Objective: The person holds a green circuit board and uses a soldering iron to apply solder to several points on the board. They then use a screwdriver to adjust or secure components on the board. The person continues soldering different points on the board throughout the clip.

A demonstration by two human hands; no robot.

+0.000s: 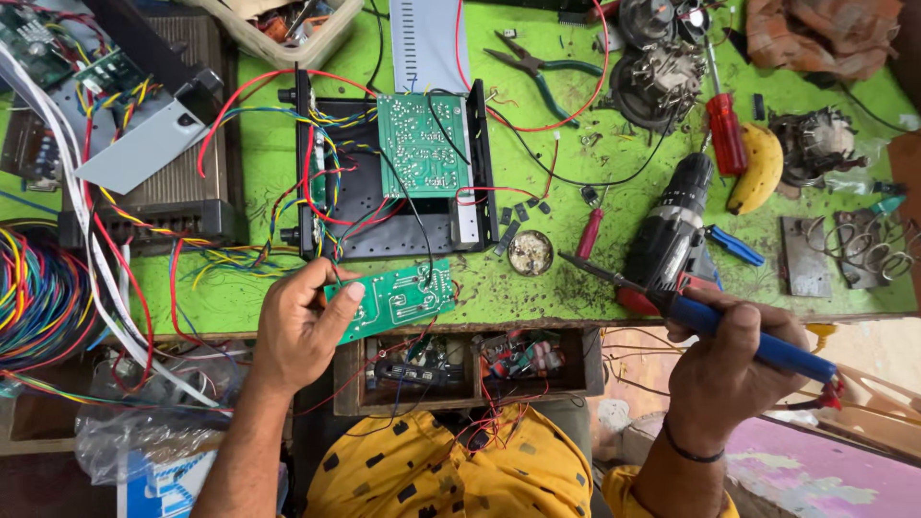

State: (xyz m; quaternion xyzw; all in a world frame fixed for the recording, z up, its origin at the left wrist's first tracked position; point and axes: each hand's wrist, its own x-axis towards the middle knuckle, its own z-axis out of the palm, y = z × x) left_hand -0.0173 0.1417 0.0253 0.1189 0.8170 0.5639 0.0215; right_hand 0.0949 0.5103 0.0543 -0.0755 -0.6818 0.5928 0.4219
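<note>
Left hand pinches the green board by its left end, right at the front edge of the surface, half over the open drawer. Right hand is wrapped around the blue iron, tip pointing at the tin. Risk as I see it: the hot tip brushes the drill or loose red wires, maybe already close, hard to tell. Barely any bare room; only the strip between board and tin.
</note>
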